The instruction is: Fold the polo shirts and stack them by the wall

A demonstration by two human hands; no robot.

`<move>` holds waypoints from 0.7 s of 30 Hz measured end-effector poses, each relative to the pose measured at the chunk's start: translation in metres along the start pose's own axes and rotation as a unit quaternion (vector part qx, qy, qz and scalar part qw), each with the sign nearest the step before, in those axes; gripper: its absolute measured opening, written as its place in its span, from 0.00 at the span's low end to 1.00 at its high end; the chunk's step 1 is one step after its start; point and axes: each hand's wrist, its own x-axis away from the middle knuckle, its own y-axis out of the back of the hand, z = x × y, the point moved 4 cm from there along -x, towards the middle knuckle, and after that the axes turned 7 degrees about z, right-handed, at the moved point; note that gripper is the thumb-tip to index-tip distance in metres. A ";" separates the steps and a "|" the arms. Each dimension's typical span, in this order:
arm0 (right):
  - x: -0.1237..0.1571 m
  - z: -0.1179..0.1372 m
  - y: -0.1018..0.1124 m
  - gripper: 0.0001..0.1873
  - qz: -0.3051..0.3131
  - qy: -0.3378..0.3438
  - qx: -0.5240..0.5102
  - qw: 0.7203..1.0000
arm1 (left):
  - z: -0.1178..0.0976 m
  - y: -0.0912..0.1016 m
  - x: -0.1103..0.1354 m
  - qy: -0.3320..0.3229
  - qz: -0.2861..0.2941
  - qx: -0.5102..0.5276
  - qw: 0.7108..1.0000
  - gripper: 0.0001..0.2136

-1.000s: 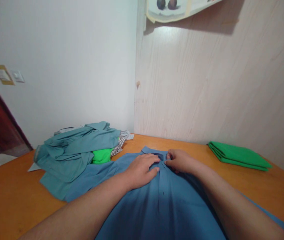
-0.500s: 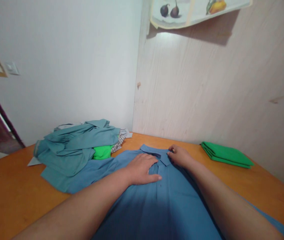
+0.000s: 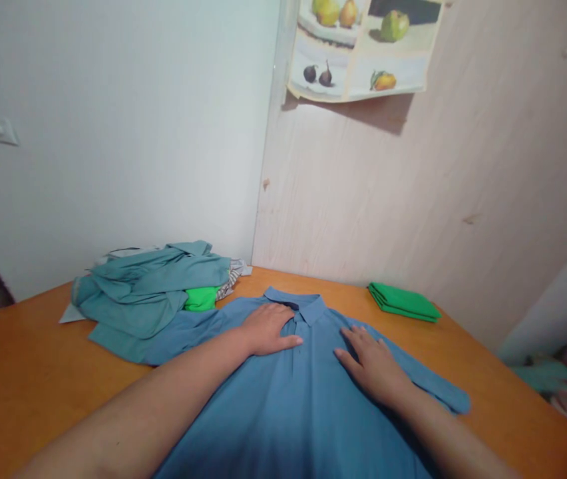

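A blue collared shirt [image 3: 283, 399] lies spread front side up on the table, its collar [image 3: 312, 308] toward the wall. My left hand [image 3: 268, 329] rests flat on the shirt just below the collar, thumb stretched toward the button placket. On the other side of the placket, my right hand [image 3: 371, 362] lies with fingers spread on the upper chest near the shoulder. One sleeve [image 3: 443, 392] reaches out to the right. The other sleeve runs left, beside the heap of clothes. My forearms cover parts of the shirt's sides.
A heap of teal clothes [image 3: 148, 286], with bright green [image 3: 201, 299] and striped cloth in it, lies at the back left. A folded green garment [image 3: 403, 303] lies at the back right of the orange table [image 3: 18, 366]. A fruit poster [image 3: 358, 50] hangs on the wall.
My right hand has left the collar and moved down onto the chest, its fingers now spread. The collar lies flatter and more even. My left hand stays on the shirt. The view has turned right.
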 end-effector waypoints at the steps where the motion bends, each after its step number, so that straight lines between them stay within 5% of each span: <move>1: 0.006 -0.004 -0.005 0.36 0.006 -0.001 0.006 1.000 | -0.001 0.000 0.002 0.003 0.002 -0.002 1.000 0.31; 9: 0.017 -0.008 0.002 0.35 -0.006 0.031 0.009 0.999 | -0.015 0.013 0.017 0.064 0.054 -0.035 0.996 0.22; 14: 0.004 0.026 0.031 0.21 -0.074 0.067 -0.094 0.991 | -0.025 0.026 0.025 0.222 0.029 0.016 0.974 0.11; 18: -0.010 0.059 0.030 0.06 -0.056 0.049 -0.247 0.966 | -0.040 0.015 0.032 0.234 0.072 0.052 0.968 0.07; 21: -0.013 0.078 0.011 0.08 -0.024 0.037 -0.292 0.955 | -0.049 0.004 0.036 0.228 0.086 0.074 0.967 0.08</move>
